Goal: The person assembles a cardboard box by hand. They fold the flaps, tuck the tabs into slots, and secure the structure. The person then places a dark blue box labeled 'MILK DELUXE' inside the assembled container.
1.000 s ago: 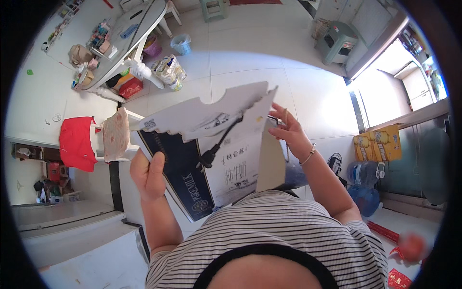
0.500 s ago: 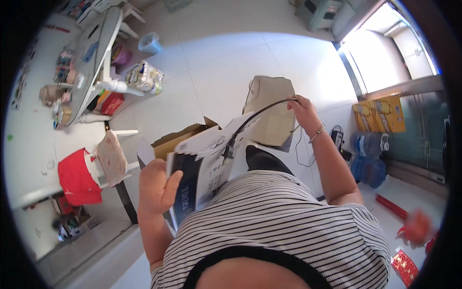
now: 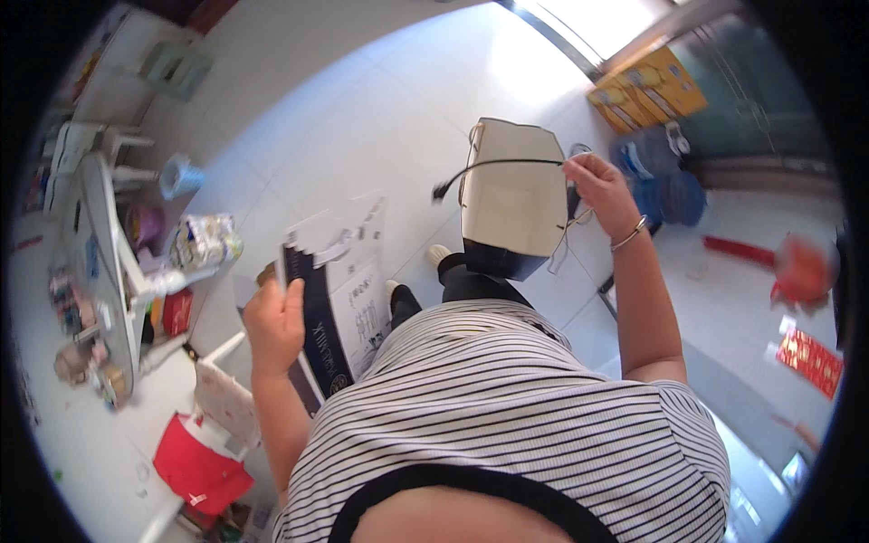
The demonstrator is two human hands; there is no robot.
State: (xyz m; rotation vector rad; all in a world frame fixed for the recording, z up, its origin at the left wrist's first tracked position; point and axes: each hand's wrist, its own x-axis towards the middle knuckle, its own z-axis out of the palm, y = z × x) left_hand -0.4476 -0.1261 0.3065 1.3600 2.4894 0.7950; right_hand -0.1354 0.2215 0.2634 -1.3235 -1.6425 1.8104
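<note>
My left hand [image 3: 274, 328] grips a flattened cardboard carton [image 3: 358, 294], dark blue and white with torn upper edges, at its left edge. Between the closed fingers of my right hand [image 3: 600, 190] is one end of a thin black strap [image 3: 493, 163]. It arcs out to the left and ends in a small, wider black piece hanging free. Below the strap, an open paper bag [image 3: 516, 213], cream inside and dark blue outside with cord handles, stands on the floor by my feet. The strap passes over its opening.
Yellow cartons [image 3: 647, 90] and large blue water bottles [image 3: 674, 195] stand at the right. To the left are a white table [image 3: 113, 271], a light blue basket [image 3: 181, 176], a packaged bundle [image 3: 206, 242] and a chair with a red cloth [image 3: 199, 466].
The strap has come away from the carton and now hangs over the paper bag. The carton has moved left, apart from the bag. My view has turned to the right.
</note>
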